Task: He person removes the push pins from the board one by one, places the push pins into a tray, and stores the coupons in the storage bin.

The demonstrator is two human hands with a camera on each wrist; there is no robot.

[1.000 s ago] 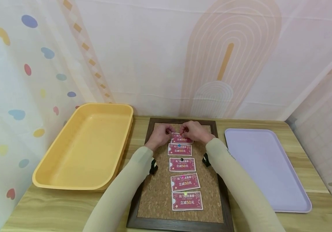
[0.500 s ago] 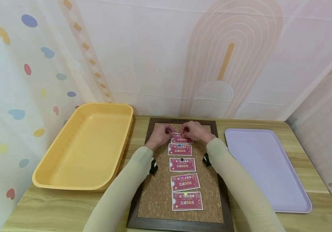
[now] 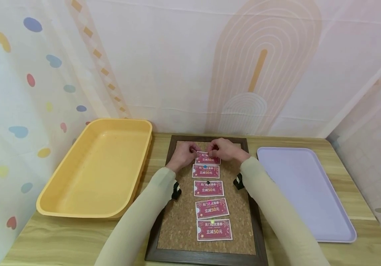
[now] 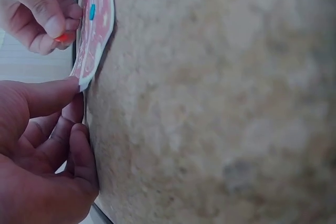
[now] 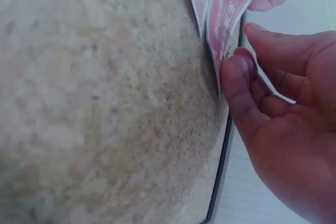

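Observation:
Pinched at its left corner by my left hand (image 3: 184,153) is the farthest pink coupon (image 3: 207,159), on a framed cork board (image 3: 177,229). My right hand (image 3: 225,149) is at this coupon's upper right part. Between its thumb and fingertip, a small red pushpin (image 4: 62,38) shows in the left wrist view; in the right wrist view the fingers mostly hide it. Nearer to me, several more coupons lie in a column, each with a pin near its top edge: blue (image 3: 205,167), black (image 3: 208,182), pink (image 3: 209,203) and yellow-green (image 3: 212,222).
A deep yellow tray (image 3: 49,211) stands to the left of the board. To the right lies a flat lilac tray (image 3: 297,184). All rest on a wood-grain table (image 3: 67,240), with a patterned cloth (image 3: 174,66) hanging behind it.
My right fingers have shifted slightly up and away from the coupon, baring more of its printing. The left hand keeps its place at the coupon's left corner.

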